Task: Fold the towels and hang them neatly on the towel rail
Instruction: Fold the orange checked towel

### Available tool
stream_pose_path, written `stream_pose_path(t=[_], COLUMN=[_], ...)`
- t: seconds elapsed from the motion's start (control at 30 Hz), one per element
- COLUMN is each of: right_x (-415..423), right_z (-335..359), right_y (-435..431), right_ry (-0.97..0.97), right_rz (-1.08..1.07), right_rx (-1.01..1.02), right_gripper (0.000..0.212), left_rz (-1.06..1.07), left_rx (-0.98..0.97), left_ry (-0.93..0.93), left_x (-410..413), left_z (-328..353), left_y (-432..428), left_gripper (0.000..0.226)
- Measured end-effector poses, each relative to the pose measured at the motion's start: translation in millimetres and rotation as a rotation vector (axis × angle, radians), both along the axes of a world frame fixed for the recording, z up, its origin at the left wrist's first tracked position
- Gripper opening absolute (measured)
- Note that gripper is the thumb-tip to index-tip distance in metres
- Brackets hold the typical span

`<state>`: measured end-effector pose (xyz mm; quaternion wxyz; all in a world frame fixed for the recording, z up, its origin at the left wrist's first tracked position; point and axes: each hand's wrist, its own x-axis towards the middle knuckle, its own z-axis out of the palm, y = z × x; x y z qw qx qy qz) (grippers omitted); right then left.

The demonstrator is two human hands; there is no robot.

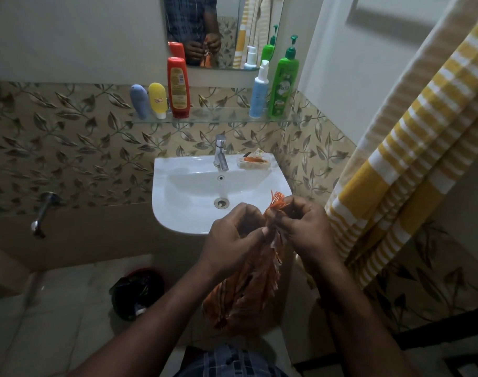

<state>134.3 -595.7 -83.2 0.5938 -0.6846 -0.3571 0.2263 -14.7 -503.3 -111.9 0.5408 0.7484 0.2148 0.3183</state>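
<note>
An orange and white towel (246,292) hangs bunched from both my hands in front of the white sink (178,213). My left hand (232,235) pinches its top edge from the left. My right hand (306,229) grips the same edge from the right, with an orange fringe sticking up above the fingers. A yellow and white striped towel (412,148) hangs down the right side of the view; the rail that carries it is out of sight.
A glass shelf (221,119) above the tap (221,153) holds several bottles, under a mirror (221,31). A soap dish (254,161) sits on the sink's back right corner. A black-lined bin (137,295) stands on the floor at left. A wall tap (43,210) juts out at left.
</note>
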Motion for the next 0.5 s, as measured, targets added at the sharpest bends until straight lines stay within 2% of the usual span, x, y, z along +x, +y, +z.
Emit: stream_pose_path(t=[0.1, 0.2, 0.33, 0.43, 0.5], right_x=[4.9, 10.5, 18.2, 20.6, 18.3], right_z=[2.3, 4.6, 8.1, 9.8, 8.5], right_y=[-3.0, -4.8, -8.0, -7.5, -3.6], right_ry=[0.016, 0.014, 0.084, 0.070, 0.077], right_rz=[0.024, 0.036, 0.008, -0.053, -0.080], right_rx=[0.024, 0.037, 0.084, 0.104, 0.096], right_gripper=[0.011, 0.031, 0.016, 0.014, 0.013], left_rz=[0.028, 0.025, 0.095, 0.122, 0.097], left_rx=[-0.025, -0.053, -0.030, -0.022, -0.018], left_ry=[0.028, 0.052, 0.006, -0.073, -0.051], left_x=[-0.3, -0.2, 0.3, -2.3, -2.0], left_z=[-9.5, -20.4, -21.7, -12.8, -11.0], left_y=[-1.2, -3.3, 0.7, 12.7, 16.9], left_gripper=[0.019, 0.014, 0.004, 0.008, 0.012])
